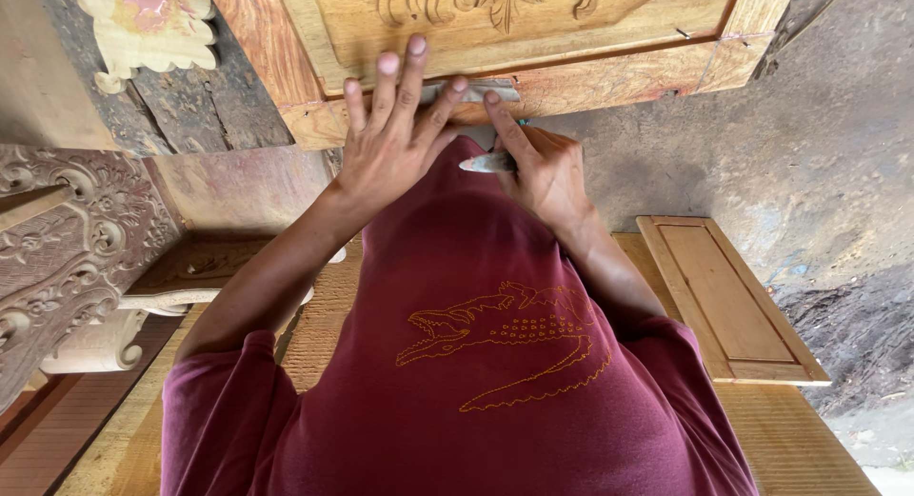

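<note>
A carved wooden panel point(533, 25) with a raised leaf ornament stands in front of me, its lower rail point(609, 82) at hand height. My left hand point(390, 139) lies flat against that rail with the fingers spread, its thumb touching a pale grey strip point(495, 89) on the rail's edge. My right hand point(543, 168) is closed around a small grey pointed tool point(486, 163), with the index finger stretched up to the same strip. What the tool is exactly, I cannot tell. My maroon shirt point(457, 363) fills the lower part of the view.
An ornately carved wooden piece point(67, 239) stands at the left, a pale carved ornament point(148, 25) above it. A small framed door panel point(728, 301) lies at the right on ribbed boards point(800, 439). Behind is a rough grey floor point(819, 144).
</note>
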